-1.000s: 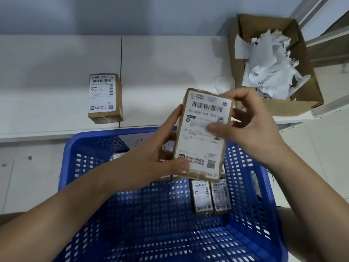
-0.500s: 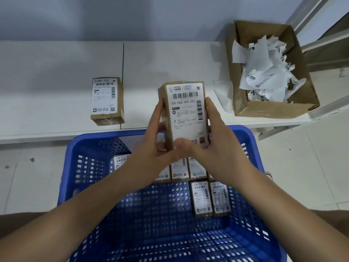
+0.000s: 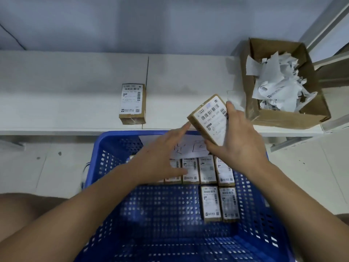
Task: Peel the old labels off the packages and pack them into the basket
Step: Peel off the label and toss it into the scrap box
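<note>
Small brown cardboard package [image 3: 209, 119], gripped tilted in right hand [image 3: 236, 140], left hand [image 3: 162, 157] flat: lower gently beside packed row in blue plastic basket [image 3: 105, 159].

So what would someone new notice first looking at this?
The blue basket in the foreground, with labelled packages rowed at its far end. Above it the right hand grips a tilted package. On the white shelf at right, a cardboard box holds peeled labels.
</note>
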### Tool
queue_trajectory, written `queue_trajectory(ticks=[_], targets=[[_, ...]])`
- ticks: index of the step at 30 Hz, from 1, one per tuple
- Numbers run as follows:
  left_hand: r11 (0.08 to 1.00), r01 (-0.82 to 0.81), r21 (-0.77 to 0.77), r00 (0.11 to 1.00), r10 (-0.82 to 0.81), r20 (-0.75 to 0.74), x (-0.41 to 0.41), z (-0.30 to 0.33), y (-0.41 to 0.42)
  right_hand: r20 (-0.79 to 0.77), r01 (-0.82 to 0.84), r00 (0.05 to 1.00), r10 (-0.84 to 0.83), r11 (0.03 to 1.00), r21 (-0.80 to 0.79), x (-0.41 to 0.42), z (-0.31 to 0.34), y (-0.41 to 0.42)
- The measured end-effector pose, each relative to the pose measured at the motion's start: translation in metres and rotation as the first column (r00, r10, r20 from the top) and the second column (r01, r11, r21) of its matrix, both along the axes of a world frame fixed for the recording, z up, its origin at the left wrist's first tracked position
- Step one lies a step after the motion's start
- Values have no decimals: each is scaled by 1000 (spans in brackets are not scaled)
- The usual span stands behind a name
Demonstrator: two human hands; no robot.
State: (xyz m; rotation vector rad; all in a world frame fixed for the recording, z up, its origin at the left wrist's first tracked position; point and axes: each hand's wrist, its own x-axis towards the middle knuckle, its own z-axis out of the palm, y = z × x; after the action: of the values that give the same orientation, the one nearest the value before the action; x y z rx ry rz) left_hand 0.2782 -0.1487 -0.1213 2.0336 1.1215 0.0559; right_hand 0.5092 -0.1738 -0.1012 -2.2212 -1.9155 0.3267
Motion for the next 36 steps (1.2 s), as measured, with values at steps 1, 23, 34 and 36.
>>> queue_trajectory(ticks=[1, 23, 34, 36], targets=[[992, -69, 110, 997, 71, -14, -6, 2, 6, 18, -9, 1000, 9, 1000, -4, 0, 1, 0], [615, -746, 254, 589, 788, -178, -42, -95, 181, -72, -9, 997, 1, 994, -110, 10, -19, 4], [660, -668, 344, 721, 689, 75, -29, 13, 25, -98, 124, 986, -133, 988, -92, 15, 3, -44], [675, -668, 314, 726, 684, 74, -25, 14, -14, -129, 160, 976, -175, 980, -120, 10, 7, -62]])
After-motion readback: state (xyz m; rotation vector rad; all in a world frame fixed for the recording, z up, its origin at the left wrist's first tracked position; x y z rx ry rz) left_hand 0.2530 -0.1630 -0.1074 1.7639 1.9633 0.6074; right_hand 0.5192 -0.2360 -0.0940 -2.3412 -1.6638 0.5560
